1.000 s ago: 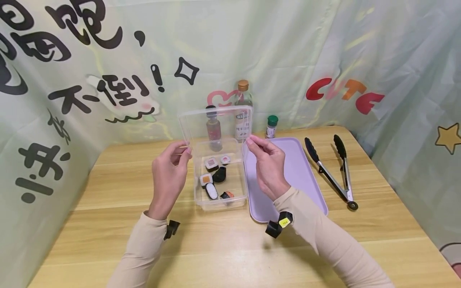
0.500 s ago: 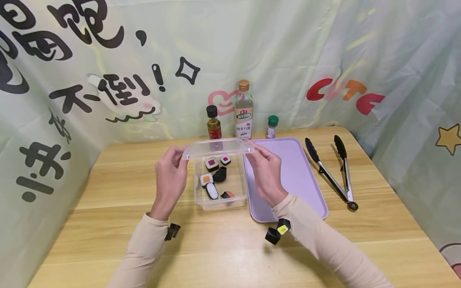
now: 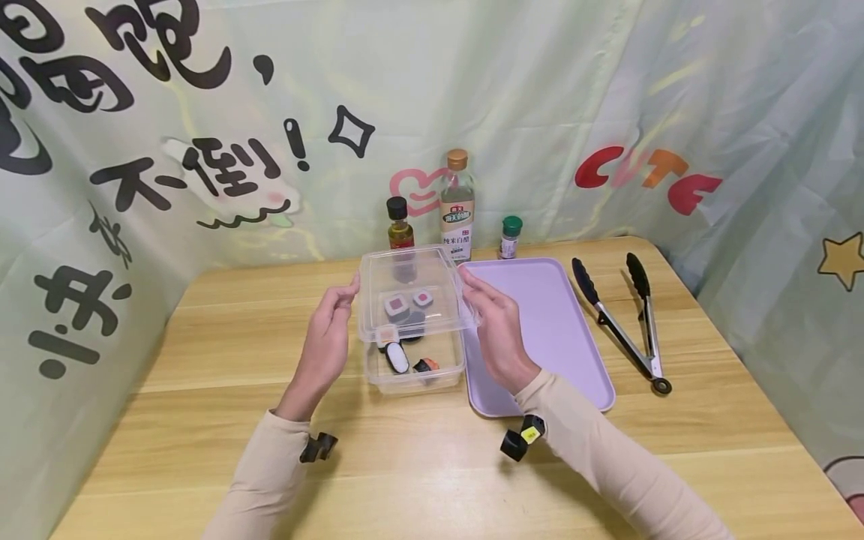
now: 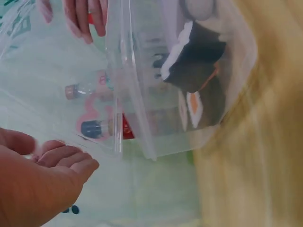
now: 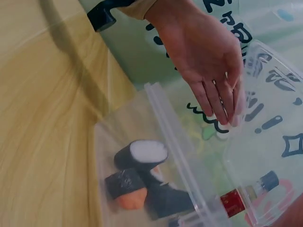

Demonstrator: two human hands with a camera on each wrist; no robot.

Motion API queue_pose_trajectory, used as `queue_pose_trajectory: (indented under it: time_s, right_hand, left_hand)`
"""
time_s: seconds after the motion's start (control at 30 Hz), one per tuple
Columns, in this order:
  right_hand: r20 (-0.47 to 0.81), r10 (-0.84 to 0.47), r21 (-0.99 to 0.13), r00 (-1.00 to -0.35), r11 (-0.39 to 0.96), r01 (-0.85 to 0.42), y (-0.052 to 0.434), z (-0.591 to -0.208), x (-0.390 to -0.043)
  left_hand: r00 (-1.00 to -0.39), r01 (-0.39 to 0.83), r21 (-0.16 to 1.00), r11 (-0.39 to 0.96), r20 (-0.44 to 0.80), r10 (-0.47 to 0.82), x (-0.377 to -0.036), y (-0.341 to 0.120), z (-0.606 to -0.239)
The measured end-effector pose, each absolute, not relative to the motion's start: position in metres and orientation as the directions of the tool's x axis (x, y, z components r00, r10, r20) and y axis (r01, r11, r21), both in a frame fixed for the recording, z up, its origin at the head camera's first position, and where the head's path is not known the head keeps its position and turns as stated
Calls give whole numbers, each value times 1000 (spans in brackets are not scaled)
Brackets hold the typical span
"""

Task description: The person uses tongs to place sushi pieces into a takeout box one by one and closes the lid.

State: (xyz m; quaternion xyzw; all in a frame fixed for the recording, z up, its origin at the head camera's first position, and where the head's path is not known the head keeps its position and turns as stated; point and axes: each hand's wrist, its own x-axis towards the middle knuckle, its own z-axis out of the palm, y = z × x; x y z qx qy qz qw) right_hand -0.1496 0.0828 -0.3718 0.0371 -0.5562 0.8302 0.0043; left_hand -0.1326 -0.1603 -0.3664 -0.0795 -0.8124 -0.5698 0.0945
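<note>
A clear plastic lid (image 3: pixel 442 283) slants over the rear part of a clear plastic food box (image 3: pixel 418 385), whose front stays uncovered. My left hand (image 3: pixel 324 345) lies along the lid's left edge, its fingers mostly straight, as the right wrist view also shows. At the right edge, my right hand (image 3: pixel 498 334) supports the lid with extended fingers. Inside the box are several sushi pieces: a white-topped oval one (image 3: pixel 397 358) and an orange-topped one (image 3: pixel 426 366) near the front, with rolls (image 3: pixel 397 305) seen through the lid.
A lilac tray (image 3: pixel 540 337) lies right of the box, partly behind my right hand. Farther right are spread tongs (image 3: pixel 628 337). Behind stand a dark-capped bottle (image 3: pixel 400 217), a tall vinegar bottle (image 3: pixel 457 210) and a green-capped shaker (image 3: pixel 510 236), close to a printed cloth (image 3: pixel 526 112).
The lid has tipped from upright, through nearly edge-on, to slanting down over the box's rear. Both hands have shifted from fingertip holds at its corners to straighter fingers along its sides.
</note>
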Motion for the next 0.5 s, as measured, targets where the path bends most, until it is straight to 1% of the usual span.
queue_pose_trajectory:
  time_s: [0.13,0.23,0.37,0.5]
  right_hand:
    - [82,-81,-932,-993,-360,-47,83,-381,-150]
    - [88,-106,-939,-990,-340,-47,83,-387,-151]
    - [70,-113,-952,-991,-304,-32,84,-395,-153]
    - [41,-109,-969,-993,-248,-13,86,-403,-155]
  left_hand:
    - [-982,187,951,246,179,53,-132,-160,-373]
    - [-984,166,962,217,149,94,-130,-158,-378]
    - [-983,157,957,245,126,137,-128,-157,-386]
    - [-983,144,933,331,96,159,-124,-156,-392]
